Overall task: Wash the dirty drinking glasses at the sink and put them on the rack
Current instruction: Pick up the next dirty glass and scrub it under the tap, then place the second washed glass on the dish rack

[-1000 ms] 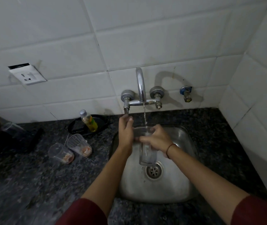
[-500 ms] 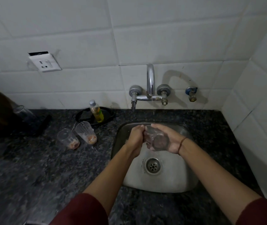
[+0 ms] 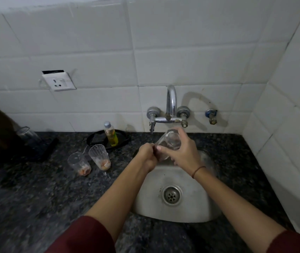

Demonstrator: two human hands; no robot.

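Now the glass (image 3: 171, 142) lies tilted over the sink (image 3: 193, 209), upper end tapward; right hand (image 3: 183, 156) wraps its middle; left hand (image 3: 146, 157), equally near, pinches its lower end.

One wide-angle camera, worn on the person's head, looks forward and steeply down from above and behind the grip of the left hand (image 3: 146, 157) and right hand (image 3: 183, 154) on the drinking glass (image 3: 171, 141). It sits near: the grip lies mid-frame, the sink (image 3: 191, 179) beneath it, the tap (image 3: 171, 103) just beyond.
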